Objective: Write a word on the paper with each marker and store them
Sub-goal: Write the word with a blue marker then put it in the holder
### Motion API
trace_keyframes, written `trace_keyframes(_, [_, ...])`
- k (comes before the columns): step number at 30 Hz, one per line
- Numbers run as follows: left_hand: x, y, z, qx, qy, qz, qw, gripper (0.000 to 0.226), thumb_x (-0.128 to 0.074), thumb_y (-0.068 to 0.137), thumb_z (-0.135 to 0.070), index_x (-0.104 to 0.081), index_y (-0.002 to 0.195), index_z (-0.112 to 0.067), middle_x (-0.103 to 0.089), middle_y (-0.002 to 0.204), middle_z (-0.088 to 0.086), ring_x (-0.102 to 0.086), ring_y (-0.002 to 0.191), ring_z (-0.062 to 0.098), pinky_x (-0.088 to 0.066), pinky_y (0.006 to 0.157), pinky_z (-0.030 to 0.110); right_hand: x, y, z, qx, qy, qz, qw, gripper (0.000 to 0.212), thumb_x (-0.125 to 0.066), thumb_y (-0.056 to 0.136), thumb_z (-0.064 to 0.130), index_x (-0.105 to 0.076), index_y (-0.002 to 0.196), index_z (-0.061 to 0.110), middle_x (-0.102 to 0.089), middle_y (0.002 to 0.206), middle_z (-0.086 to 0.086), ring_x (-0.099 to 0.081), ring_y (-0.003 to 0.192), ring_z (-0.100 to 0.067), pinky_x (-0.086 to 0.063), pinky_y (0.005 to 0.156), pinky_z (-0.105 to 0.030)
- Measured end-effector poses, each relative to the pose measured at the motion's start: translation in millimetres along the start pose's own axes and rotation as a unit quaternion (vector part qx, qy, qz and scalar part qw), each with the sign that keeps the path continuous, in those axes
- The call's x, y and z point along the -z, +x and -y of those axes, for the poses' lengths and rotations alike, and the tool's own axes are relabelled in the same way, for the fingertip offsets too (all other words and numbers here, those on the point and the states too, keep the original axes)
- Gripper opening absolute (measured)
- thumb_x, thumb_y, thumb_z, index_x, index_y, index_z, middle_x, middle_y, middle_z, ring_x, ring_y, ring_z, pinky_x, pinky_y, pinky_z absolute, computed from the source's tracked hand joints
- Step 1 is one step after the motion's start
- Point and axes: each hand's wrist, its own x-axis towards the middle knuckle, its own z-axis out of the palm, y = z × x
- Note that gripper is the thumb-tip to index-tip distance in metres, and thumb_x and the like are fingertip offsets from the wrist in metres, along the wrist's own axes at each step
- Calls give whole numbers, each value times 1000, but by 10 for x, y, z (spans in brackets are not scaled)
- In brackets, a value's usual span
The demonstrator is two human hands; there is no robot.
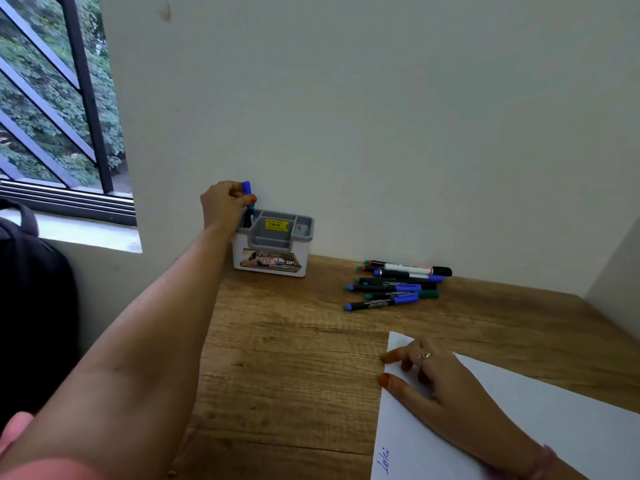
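My left hand (223, 202) reaches to the far side of the desk and grips a blue-capped marker (247, 199) upright, its lower end inside the left compartment of a grey and white organiser box (273, 245) by the wall. My right hand (434, 379) lies flat with fingers spread on the top left corner of a white sheet of paper (554, 431). One word in blue ink (384, 460) shows near the sheet's lower left edge. A pile of several markers (398, 284), blue, green and black capped, lies on the desk right of the box.
The wooden desk (284, 358) stands against a white wall, with another wall at the right. A window with dark bars (55, 109) is at the far left, and a dark bag (31, 306) sits beside the desk's left edge.
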Motion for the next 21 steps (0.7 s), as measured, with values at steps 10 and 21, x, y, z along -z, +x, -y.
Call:
trace_keyframes(10, [-77,23,69,27,6,9,1000,46,-71,81,-14,-57,122,0,-62,120,15,-57,110,23,-42,94,25,23,20,40,-17,-12,24,999,15,-51,78,61,-45,89,54,-52,106,23,-51,91,1,-39,70,-10])
trace_keyframes(21, [-168,-333,-205,-100,-10,-108,989,24,-56,91,-22,-55,111,-9,-52,103,12,-54,95,24,-46,83,30,33,-21,66,-3,7,-1,1000,23,-56,82,54,-55,104,47,-48,95,24,-49,89,3,-38,71,-9])
